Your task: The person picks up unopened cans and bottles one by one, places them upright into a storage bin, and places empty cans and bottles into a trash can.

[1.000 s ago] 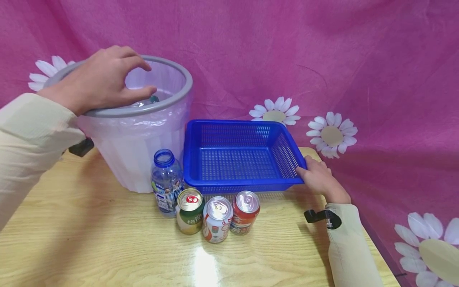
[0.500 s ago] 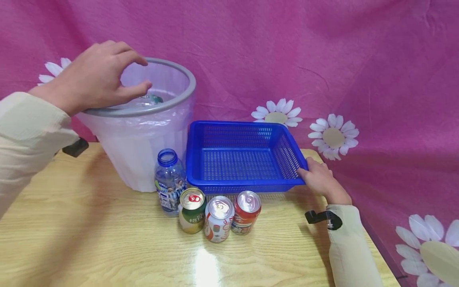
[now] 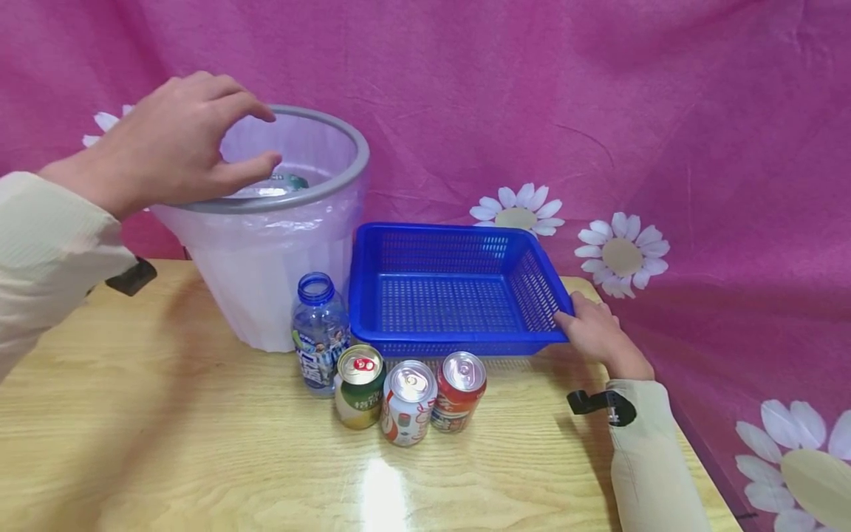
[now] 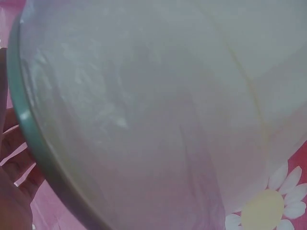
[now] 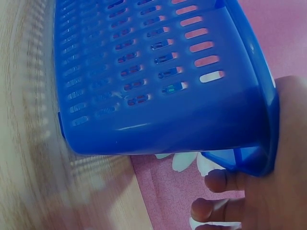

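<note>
My left hand is over the left side of the bin's grey rim, thumb and fingers spread apart with nothing between them. Inside the pale pink plastic liner lies something clear with a green part, mostly hidden. On the right, my right hand grips the right end of the blue plastic basket. The right wrist view shows fingers beyond the rim of the basket. In the left wrist view the bin's liner fills most of the picture, with fingers at the left edge.
A clear blue-necked bottle stands upright and uncapped before the bin. Beside it, three upright drink cans, green, white and red, stand in front of the basket on the wooden table. A pink flowered cloth hangs behind.
The whole view has shifted slightly, so bin, bottle and cans appear a little further right. My left hand has drawn slightly left relative to the bin. My right hand keeps its hold on the basket.
</note>
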{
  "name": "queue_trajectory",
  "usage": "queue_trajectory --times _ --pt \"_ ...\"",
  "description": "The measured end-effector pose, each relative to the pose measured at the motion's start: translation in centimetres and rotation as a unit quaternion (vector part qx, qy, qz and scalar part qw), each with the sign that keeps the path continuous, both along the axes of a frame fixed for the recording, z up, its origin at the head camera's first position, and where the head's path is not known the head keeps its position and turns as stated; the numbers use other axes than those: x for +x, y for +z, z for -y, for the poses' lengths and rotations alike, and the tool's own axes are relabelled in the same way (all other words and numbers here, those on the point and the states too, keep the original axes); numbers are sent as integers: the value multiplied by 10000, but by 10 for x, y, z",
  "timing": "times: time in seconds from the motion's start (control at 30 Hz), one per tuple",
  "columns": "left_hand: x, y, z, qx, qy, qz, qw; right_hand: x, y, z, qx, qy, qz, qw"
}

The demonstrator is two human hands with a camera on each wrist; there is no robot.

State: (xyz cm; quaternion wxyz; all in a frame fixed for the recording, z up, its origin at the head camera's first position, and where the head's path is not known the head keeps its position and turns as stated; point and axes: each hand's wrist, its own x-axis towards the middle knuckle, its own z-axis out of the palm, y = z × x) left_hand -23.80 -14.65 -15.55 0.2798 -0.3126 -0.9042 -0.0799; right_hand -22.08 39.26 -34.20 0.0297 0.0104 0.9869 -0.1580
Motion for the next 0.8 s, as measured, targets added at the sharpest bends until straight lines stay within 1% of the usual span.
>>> queue_trajectory --times 0.2,0.4,0.5,0.57,0.73,0.8 --pt "3 1 -4 89 -302 -183 9993 0 -1 -3 67 2 -159 9999" --pt "6 0 -5 120 -441 -221 9987 0 -1 -3 56 23 -177 9998" --pt "8 -2 -5 162 -560 -284 9979 0 0 -2 31 23 -152 9999" --pt "10 -3 -6 170 -588 -281 9977 0 1 -2 31 21 -124 9999" --pt "19 -6 -11 184 -530 -139 9983 0 1 -1 39 8 -69 10000" --pt "23 -7 -15 263 -640 -186 9974 0 1 -1 56 16 -84 9999"
